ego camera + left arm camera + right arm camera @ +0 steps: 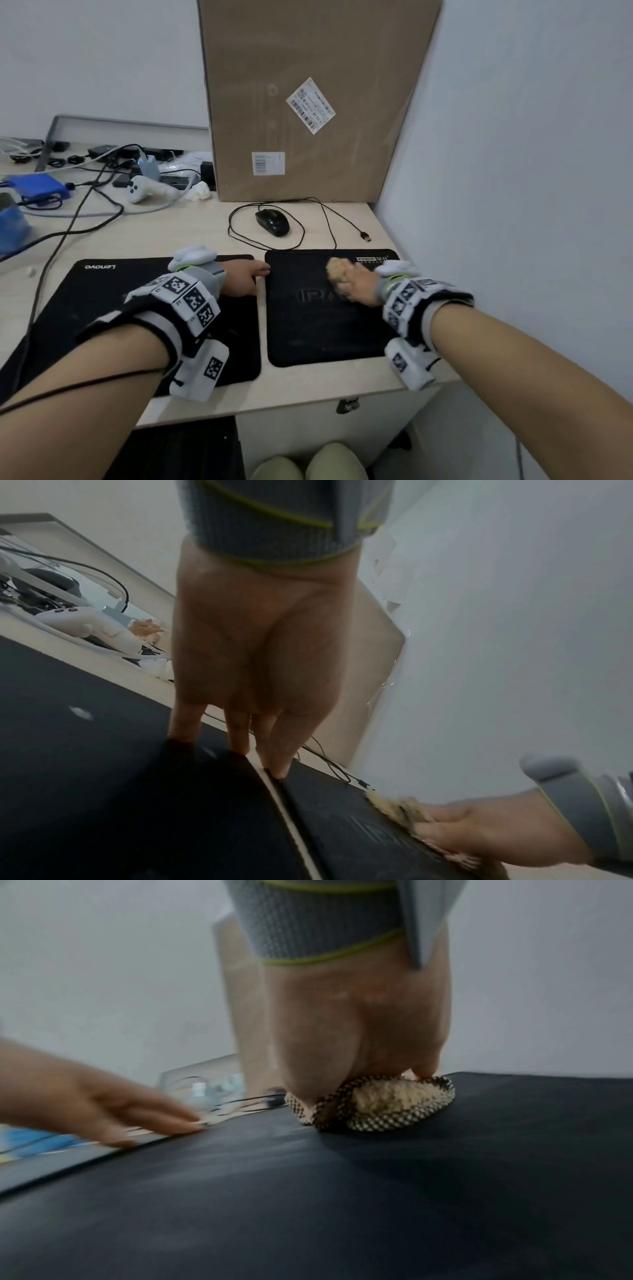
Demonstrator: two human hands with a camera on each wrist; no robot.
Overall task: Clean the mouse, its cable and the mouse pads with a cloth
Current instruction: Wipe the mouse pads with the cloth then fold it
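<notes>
Two black mouse pads lie side by side on the desk: the left pad and the right pad. My right hand grips a bunched beige cloth with a checkered edge and presses it on the right pad's far part. My left hand lies flat with straight fingers; its fingertips press the right pad's left edge at the gap between the pads. The black mouse sits behind the pads, its cable looped around it and ending in a USB plug.
A big cardboard box stands against the wall behind the mouse. Cables, a white game controller and blue items clutter the desk's far left. The white wall runs close along the right. The desk's front edge is near my wrists.
</notes>
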